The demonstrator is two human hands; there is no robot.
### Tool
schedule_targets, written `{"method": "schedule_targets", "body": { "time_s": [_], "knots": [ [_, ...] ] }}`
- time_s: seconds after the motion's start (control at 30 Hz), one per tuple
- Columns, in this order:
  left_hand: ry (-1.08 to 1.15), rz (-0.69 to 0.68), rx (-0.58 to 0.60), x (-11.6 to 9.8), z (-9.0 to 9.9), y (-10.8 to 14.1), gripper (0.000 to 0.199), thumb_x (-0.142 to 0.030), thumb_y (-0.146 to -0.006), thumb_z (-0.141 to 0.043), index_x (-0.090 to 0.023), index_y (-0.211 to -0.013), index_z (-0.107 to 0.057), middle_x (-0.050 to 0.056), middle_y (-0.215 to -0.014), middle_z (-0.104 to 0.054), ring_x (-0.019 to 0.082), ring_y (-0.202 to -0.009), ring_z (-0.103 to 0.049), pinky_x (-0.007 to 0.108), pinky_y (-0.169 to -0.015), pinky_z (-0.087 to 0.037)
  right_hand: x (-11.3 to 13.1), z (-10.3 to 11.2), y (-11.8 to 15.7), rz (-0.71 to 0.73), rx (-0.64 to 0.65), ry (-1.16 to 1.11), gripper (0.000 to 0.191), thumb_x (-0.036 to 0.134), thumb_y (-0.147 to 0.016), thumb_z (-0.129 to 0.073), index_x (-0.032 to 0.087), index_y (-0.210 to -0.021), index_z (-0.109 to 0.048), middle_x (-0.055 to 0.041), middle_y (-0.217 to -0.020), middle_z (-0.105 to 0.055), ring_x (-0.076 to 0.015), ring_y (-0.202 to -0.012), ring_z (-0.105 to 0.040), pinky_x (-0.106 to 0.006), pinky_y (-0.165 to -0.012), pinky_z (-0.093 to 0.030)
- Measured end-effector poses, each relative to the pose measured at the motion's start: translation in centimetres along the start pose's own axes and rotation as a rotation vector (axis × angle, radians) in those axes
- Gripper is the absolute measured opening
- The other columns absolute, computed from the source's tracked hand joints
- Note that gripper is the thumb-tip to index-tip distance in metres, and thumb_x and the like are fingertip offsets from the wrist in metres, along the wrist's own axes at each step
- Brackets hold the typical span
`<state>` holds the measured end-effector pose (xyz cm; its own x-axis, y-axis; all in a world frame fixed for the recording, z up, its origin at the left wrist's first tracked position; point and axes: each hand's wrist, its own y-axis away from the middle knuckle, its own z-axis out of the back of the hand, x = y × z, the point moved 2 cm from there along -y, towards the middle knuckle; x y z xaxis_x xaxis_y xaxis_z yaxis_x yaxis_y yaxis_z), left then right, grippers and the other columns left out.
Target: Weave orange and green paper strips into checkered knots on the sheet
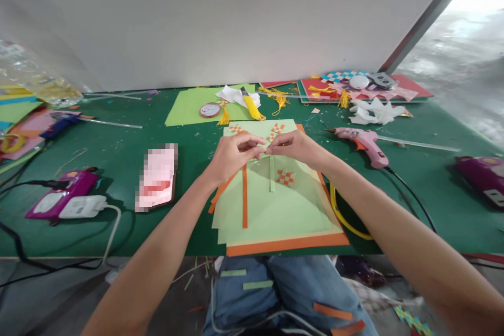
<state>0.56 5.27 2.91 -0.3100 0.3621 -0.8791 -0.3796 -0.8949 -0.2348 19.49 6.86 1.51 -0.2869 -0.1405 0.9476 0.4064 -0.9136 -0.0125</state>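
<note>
My left hand (238, 155) and my right hand (297, 148) meet over the pale green paper sheets (291, 212), fingertips nearly touching. Both hands are closed in a pinch; what lies between the fingers is too small and covered to make out. Just under the right fingertips a narrow green paper strip (271, 176) points toward me. An orange paper strip (244, 197) lies on the sheets below the left hand. A woven orange-and-green paper piece (285, 177) sits near the right wrist, and similar checked pieces (277, 128) lie beyond my fingers. Orange paper (287, 245) shows beneath the stack.
On the green table (197, 157), a phone (157, 176) and purple power strip (65, 197) are at left. A pink glue gun (364, 144) with its cord lies right. A yellow cutter (252, 104), tape roll (210, 109) and yellow tassels (279, 100) lie behind. Paper strips (258, 284) rest on my lap.
</note>
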Motion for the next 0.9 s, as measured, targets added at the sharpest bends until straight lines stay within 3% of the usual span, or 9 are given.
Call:
{"method": "schedule_targets", "body": {
  "time_s": [0.33,0.9],
  "knots": [
    [0.008,0.000,0.012,-0.13,-0.08,0.09,0.019,-0.032,-0.081,-0.069,-0.018,-0.094,-0.073,0.001,-0.076,-0.072,0.015,-0.068,-0.070,0.026,-0.072,-0.058,-0.10,0.07,-0.19,0.078,-0.009,0.008,0.026,0.045,-0.070,-0.074,0.020,-0.065,-0.071,-0.0022,-0.079,-0.068,-0.0173,-0.082,-0.059,-0.033,-0.083,-0.043],
    [0.019,0.007,-0.007,-0.21,-0.06,0.10,0.016,-0.027,-0.080,-0.070,-0.019,-0.094,-0.074,0.001,-0.080,-0.075,0.017,-0.072,-0.073,0.026,-0.074,-0.059,0.24,0.09,-0.06,0.038,0.001,0.050,0.026,0.045,-0.074,-0.069,0.020,-0.065,-0.068,-0.0020,-0.080,-0.071,-0.0169,-0.081,-0.060,-0.031,-0.079,-0.043]
  ]
}}
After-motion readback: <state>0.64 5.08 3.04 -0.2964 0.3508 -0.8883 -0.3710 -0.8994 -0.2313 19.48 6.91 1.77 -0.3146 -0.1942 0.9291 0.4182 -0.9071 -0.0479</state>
